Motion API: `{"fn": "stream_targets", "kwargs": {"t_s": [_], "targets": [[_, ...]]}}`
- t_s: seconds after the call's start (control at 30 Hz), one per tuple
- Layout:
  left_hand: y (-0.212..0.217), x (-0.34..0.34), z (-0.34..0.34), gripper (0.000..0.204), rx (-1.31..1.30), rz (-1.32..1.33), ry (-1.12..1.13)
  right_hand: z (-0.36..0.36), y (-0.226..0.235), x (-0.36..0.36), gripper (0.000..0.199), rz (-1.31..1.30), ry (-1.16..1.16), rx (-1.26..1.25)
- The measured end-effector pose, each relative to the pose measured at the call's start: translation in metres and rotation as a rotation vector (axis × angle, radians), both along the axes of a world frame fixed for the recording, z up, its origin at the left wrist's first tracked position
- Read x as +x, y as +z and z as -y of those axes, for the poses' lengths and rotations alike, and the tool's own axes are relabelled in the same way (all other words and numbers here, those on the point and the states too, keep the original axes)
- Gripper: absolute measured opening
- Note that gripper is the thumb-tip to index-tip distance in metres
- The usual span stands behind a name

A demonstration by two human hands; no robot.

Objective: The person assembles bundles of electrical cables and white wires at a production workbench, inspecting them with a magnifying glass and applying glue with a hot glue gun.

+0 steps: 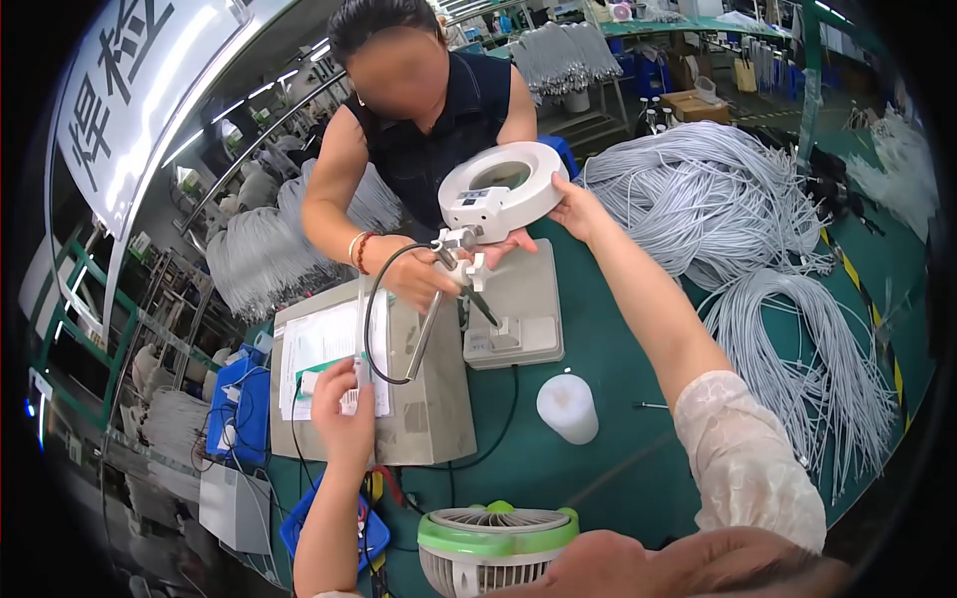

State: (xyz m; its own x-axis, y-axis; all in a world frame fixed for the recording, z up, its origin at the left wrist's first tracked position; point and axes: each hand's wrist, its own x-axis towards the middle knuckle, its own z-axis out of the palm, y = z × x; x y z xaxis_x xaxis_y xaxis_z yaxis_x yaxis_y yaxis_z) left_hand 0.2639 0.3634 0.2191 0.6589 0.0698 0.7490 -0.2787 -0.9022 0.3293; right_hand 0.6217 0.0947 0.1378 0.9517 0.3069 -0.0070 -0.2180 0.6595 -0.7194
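Note:
My right hand (578,209) grips the right rim of a white ring-shaped magnifier lamp (551,164), thumb on top. The lamp is tilted, and its joint (461,261) and metal arm (427,329) hang below it. Across the table, a person's hand (414,277) holds the arm near the joint; that person's other hand (510,246) is under the lamp. Lower left, my left hand (344,414) is closed around a pale upright rod (361,334) in front of a beige metal box (434,419) with papers (319,334) on it.
Bundled grey-white cables (698,189) lie on the green table at the right. A grey device (538,289) sits under the lamp, and a white cylindrical container (567,409) stands nearby. A green-and-white fan (498,543) is closest to me. Blue bins (239,404) are at the left.

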Motion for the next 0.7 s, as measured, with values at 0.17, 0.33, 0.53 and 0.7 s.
{"fn": "stream_targets", "kwargs": {"t_s": [0.17,0.33,0.53,0.7], "targets": [[-0.035,-0.034,-0.03,0.018,0.02,-0.095,0.105,-0.015,0.008,0.006,0.062,-0.001,0.002,0.087],[-0.064,-0.042,-0.05,0.018,0.013,-0.148,0.229,-0.024,0.013,0.0,0.062,-0.025,-0.059,0.091],[-0.055,-0.023,-0.035,0.017,0.2,-0.042,0.209,-0.023,0.018,-0.001,0.063,-0.032,-0.032,0.078],[-0.033,-0.004,0.031,0.008,-0.618,-0.425,-0.085,-0.017,0.021,-0.007,0.059,-0.018,-0.026,0.08]]}}
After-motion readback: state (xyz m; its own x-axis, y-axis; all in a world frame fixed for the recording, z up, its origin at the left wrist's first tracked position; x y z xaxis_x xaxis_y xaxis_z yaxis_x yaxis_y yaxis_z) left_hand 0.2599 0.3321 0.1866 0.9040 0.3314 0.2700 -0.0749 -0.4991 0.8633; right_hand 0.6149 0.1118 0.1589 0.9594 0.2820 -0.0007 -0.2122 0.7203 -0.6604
